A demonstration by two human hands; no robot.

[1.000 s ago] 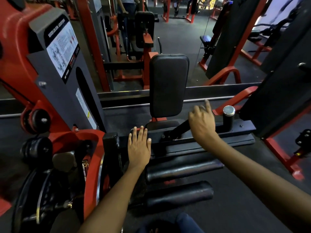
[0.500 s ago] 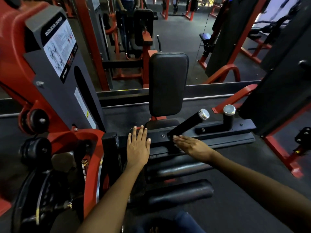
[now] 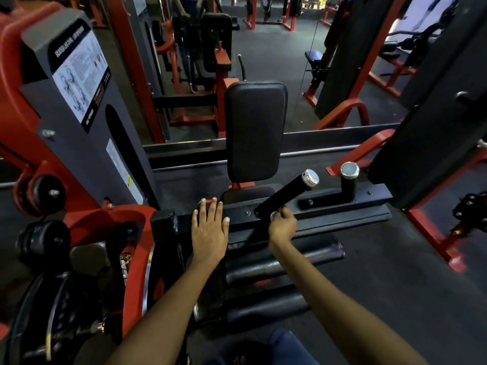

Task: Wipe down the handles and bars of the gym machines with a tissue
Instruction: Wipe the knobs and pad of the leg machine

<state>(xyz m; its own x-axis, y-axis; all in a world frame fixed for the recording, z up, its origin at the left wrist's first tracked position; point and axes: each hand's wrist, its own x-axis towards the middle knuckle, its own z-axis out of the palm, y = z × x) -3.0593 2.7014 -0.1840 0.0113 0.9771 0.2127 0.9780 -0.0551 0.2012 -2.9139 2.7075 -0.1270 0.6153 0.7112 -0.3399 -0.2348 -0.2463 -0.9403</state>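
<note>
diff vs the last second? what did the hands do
The right hand left the top end of the angled black handle, swept down flat past its base, and now curls at the handle's lower end; whether it holds a tissue cannot be told. The left hand stayed flat on the black frame bar. The handle and back pad did not move.

The dark gym floor [image 3: 382, 299] carries a red and grey machine [image 3: 79, 154] on the left. Its black frame bar [image 3: 329, 206] lies low across the middle, with two black padded rollers [image 3: 276, 262] just in front.
</note>
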